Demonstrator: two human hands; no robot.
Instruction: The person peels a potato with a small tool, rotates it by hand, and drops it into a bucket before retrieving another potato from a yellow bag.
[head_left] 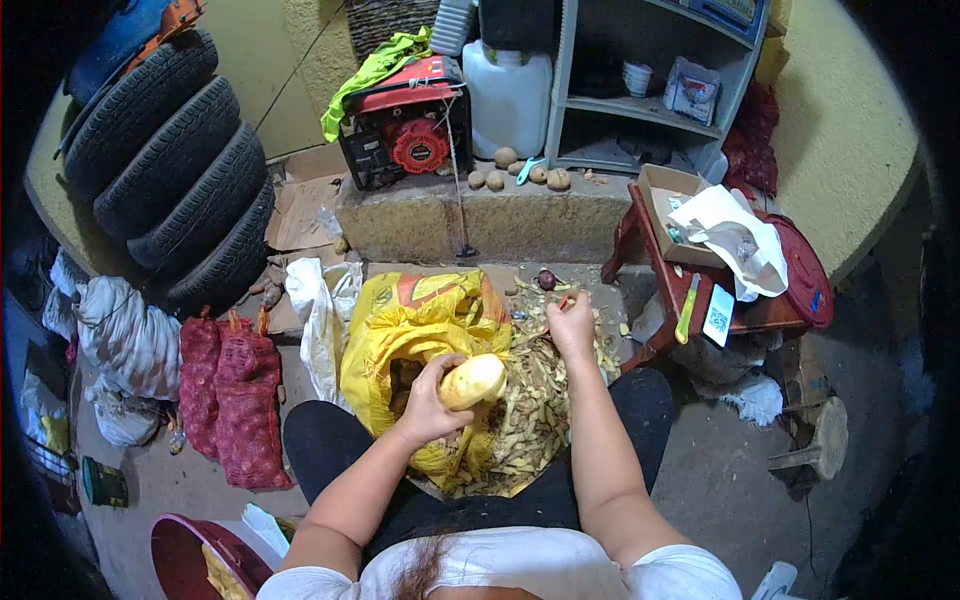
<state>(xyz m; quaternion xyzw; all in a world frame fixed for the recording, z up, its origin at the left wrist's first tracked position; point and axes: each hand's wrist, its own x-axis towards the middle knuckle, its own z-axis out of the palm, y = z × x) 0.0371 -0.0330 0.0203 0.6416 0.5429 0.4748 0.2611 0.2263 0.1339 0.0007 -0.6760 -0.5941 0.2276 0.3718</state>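
A large, pale peeled tuber (474, 382) with a few brownish patches is held in my left hand (433, 403), above the yellow sack. My right hand (571, 325) is closed in a pinch, further forward and to the right, over the peelings; a small reddish thing shows at its fingertips, too small to name. The open yellow sack (430, 300) stands between my knees, its inside dark. Many peelings (535, 415) lie on and beside its right part. A dark red onion (546, 280) rests beyond my right hand.
Red net sacks (248, 405) and stacked tires (190, 180) are at the left. A maroon basin (205, 560) sits at lower left. Ahead, a concrete ledge (410, 222) bears a generator (410, 130) and several tubers. On the right, a red table (645, 300) holds a yellow-handled knife (687, 310).
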